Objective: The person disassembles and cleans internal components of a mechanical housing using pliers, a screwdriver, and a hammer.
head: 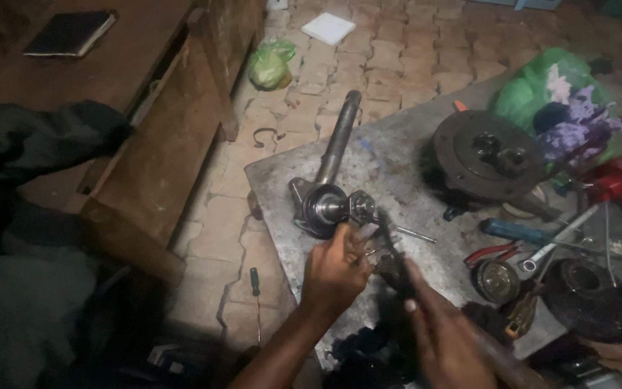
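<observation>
Right hand (pixel 446 338), nearest the camera, grips a dark tool (pixel 391 248), probably pliers, fingers wrapped round the handles, tip aimed up at the nut end (pixel 361 207) of the shaft (pixel 338 148). Left hand (pixel 337 268) just beyond, fingers curled and touching the small parts at the nut, right below the round hub (pixel 319 209); whether it pinches anything is hard to tell in the dim light.

Risk, as I judge it: the tool tip sits almost against the left fingers, so a slip off the nut could jab or pinch them. The shaft lies loose on the counter (pixel 397 166), nothing clamps it, so a hard twist could roll it toward the counter's left edge and onto the brick floor (pixel 397 50). Small pin or clip could drop and get lost.

Farther right: red-handled pliers (pixel 491 252), blue-handled tool (pixel 516 230), spanner (pixel 552 245), round metal plate (pixel 487 155), green bag (pixel 563 94). A screwdriver (pixel 255 281) lies on the floor.
</observation>
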